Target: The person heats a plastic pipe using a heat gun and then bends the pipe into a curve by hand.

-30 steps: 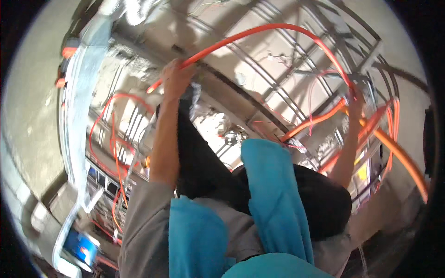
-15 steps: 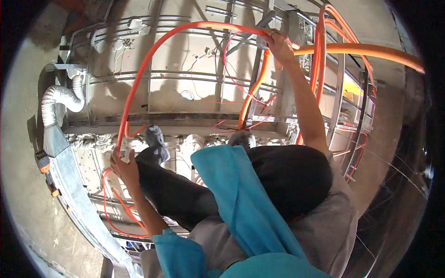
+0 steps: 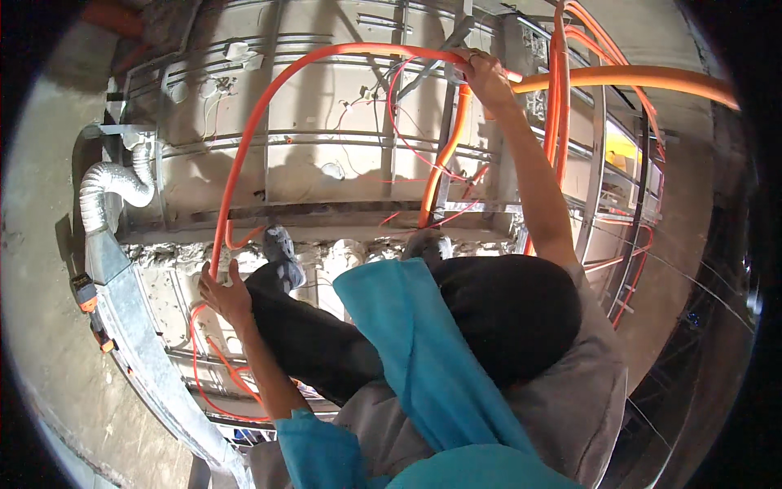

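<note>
A bendy red-orange tube (image 3: 259, 106) arches from the lower left up and across to the upper right. My left hand (image 3: 228, 297) closes around its lower stretch, the thumb raised beside it. Far to the right, my right hand (image 3: 487, 77) grips the other end, and a short pale-red tip sticks out past the fingers. Just under those fingers is a roundish, see-through piece (image 3: 455, 74); whether it is held I cannot tell. Next to that hand, a thicker orange pipe (image 3: 627, 77) runs off to the right, and another orange pipe (image 3: 446, 163) curves downward.
Metal framing rails (image 3: 269, 134) with thin red wires span the wall ahead. A silver flexible duct (image 3: 114, 186) joins a sheet-metal duct (image 3: 134, 314) at left, with a black and orange power tool (image 3: 85, 293) beside it. Orange tubes (image 3: 557, 98) hang at right. My shoes (image 3: 281, 248) stand on rubble.
The whole view has shifted slightly. Both hands keep their places on the red-orange tube, and its arch looks nearly the same.
</note>
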`<action>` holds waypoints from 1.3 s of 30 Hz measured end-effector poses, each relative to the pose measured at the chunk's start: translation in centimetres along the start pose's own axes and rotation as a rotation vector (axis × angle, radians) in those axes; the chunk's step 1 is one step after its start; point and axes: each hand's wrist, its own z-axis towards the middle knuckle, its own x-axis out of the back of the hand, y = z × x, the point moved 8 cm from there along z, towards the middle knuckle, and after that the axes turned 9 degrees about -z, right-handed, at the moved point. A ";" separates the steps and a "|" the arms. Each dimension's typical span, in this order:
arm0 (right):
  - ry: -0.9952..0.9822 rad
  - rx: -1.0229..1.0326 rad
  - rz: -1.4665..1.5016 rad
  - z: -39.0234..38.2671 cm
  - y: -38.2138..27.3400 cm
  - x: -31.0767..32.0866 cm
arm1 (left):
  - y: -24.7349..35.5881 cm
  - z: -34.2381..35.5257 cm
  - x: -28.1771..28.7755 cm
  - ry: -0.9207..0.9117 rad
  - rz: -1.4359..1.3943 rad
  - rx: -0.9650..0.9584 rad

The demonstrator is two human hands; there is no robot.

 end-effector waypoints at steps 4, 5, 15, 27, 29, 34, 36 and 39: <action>-0.005 0.000 0.094 0.2 -0.6 0.5 | -0.4 0.4 -0.1 0.003 -0.014 -0.007; -0.006 0.001 0.098 0.1 -1.0 0.6 | -0.8 0.5 -0.1 -0.001 -0.006 0.005; -0.141 -0.067 0.064 0.2 0.9 -0.8 | -1.5 0.9 -1.9 -0.077 -0.011 0.043; -0.138 -0.131 0.240 0.0 -0.7 0.1 | -1.9 1.4 -2.7 -0.189 -0.015 0.096; -0.135 -0.101 0.211 0.0 -0.5 -0.4 | -2.0 1.3 -2.7 -0.198 0.015 0.106; -0.059 -0.056 0.224 -0.4 3.6 -2.9 | -1.5 1.6 -3.0 -0.165 -0.090 0.044; -0.079 -0.016 0.195 -0.3 3.3 -3.2 | -1.3 1.7 -3.1 -0.191 -0.082 0.069; -0.145 -0.021 0.081 0.3 0.4 -1.0 | -1.6 1.4 -2.8 -0.141 -0.028 0.062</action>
